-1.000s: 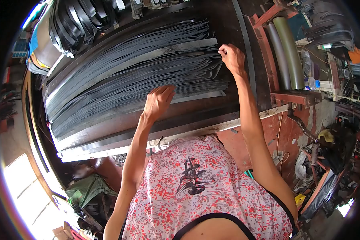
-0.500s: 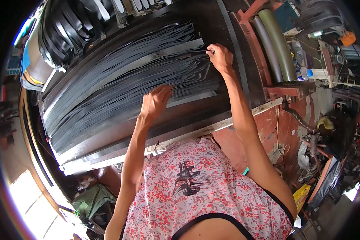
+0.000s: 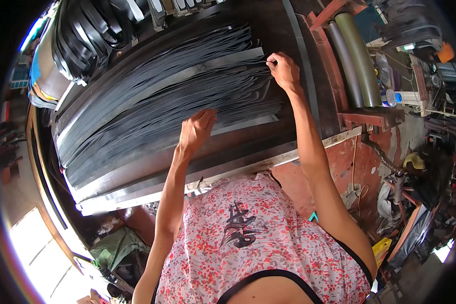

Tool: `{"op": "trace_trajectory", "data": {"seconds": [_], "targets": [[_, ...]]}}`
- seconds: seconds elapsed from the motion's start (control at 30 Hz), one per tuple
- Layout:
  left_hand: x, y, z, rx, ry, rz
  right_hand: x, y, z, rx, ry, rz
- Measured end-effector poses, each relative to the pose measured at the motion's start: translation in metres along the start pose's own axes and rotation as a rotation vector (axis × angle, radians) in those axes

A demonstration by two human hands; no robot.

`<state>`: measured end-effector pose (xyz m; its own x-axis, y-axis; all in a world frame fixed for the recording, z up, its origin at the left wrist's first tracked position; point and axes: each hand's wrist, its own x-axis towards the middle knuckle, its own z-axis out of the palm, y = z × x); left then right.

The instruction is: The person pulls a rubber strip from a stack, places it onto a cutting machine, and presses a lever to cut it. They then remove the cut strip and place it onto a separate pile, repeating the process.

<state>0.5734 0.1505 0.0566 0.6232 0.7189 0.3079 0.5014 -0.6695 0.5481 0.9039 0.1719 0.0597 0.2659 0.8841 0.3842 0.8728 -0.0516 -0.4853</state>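
Observation:
Long thin black strips (image 3: 152, 106) lie in layered bundles across a dark table (image 3: 268, 20), their loose ends fanned out towards the right. My left hand (image 3: 196, 130) rests on the near part of the strips, palm down, its fingers together; whether anything is under them is hidden. At the right ends of the strips my right hand (image 3: 283, 70) is raised with thumb and forefinger pinched together. What the pinch holds is too small to make out. A wider grey strip (image 3: 223, 60) lies among the bundles, its end just left of my right hand.
Black bands (image 3: 88, 35) hang at the upper left. A red metal frame (image 3: 334, 76) at the right holds green and grey rolls (image 3: 358, 61). The table's pale front edge (image 3: 228, 169) runs close to my body. A green cloth (image 3: 117, 247) lies low at the left.
The view has shifted slightly. My right hand is a little farther to the right in the picture, still pinched. My left hand stays on the strips.

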Motion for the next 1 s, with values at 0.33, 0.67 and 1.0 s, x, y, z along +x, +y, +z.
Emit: {"op": "trace_trajectory", "data": {"seconds": [0.33, 0.67, 1.0], "targets": [[0.052, 0.012, -0.022, 0.124, 0.131, 0.03, 0.001, -0.048, -0.04, 0.065, 0.21, -0.233], [0.152, 0.086, -0.07, 0.308, 0.269, 0.332, 0.009, -0.142, -0.088, 0.175, 0.59, -0.568], [0.191, 0.14, -0.228, 0.161, 0.511, 0.215, 0.007, -0.239, -0.014, 1.406, -0.188, -0.275]]}}
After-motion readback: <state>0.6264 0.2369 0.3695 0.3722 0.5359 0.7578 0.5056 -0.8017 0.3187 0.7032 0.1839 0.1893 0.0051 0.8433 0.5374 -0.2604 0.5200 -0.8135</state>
